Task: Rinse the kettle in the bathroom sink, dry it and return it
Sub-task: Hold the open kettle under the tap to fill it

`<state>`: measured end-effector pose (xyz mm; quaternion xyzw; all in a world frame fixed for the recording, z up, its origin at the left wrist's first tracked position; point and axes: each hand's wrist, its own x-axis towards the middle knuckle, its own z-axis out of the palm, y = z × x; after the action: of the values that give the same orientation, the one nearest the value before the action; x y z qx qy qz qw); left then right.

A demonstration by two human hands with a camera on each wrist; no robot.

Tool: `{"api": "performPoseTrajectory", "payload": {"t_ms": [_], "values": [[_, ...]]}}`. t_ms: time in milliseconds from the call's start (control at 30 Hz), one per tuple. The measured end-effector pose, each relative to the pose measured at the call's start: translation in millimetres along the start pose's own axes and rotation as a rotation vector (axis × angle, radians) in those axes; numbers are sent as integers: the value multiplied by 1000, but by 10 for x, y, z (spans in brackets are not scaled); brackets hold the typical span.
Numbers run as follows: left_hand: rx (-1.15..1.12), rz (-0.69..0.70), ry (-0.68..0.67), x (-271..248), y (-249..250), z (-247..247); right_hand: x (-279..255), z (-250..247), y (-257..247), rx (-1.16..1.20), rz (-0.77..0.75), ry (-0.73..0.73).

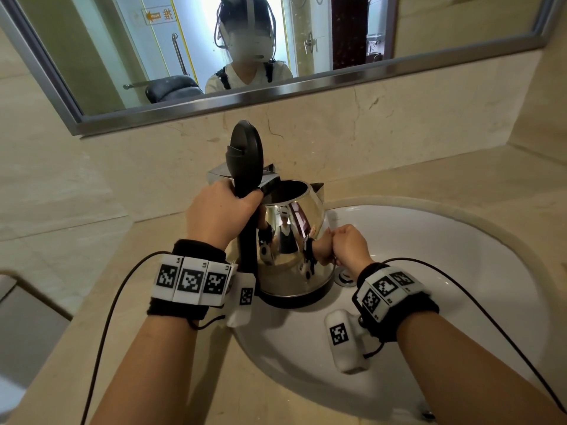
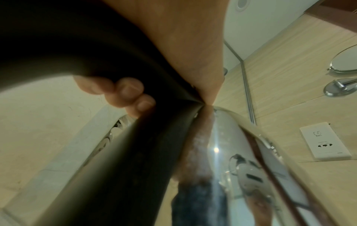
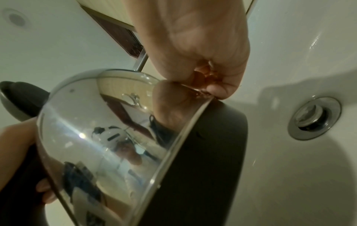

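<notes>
A shiny steel kettle (image 1: 291, 240) with a black base hangs over the left side of the white sink (image 1: 460, 271). Its black lid (image 1: 247, 145) stands open and upright. My left hand (image 1: 221, 216) grips the top of the black handle (image 2: 135, 152), fingers (image 2: 127, 90) wrapped round it. My right hand (image 1: 346, 243) is curled into a loose fist, its knuckles pressed to the kettle's lower right side. In the right wrist view the curled right hand (image 3: 193, 45) touches the kettle (image 3: 96, 130) just above the black base (image 3: 212, 152) and holds nothing I can see.
The drain (image 1: 345, 276) lies just right of the kettle's base, and a chrome faucet (image 1: 214, 173) stands behind the lid. A beige stone counter (image 1: 153, 240) surrounds the basin. A mirror (image 1: 276, 41) hangs above, and a wall socket (image 2: 324, 142) sits on the tiles.
</notes>
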<state>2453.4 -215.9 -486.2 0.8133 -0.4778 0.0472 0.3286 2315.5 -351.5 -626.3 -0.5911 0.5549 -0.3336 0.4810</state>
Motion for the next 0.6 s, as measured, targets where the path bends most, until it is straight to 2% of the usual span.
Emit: {"api": "performPoseTrajectory", "payload": {"t_ms": [600], "values": [[-9, -8, 1, 13, -22, 6, 2, 2, 2, -11, 3, 4]]}}
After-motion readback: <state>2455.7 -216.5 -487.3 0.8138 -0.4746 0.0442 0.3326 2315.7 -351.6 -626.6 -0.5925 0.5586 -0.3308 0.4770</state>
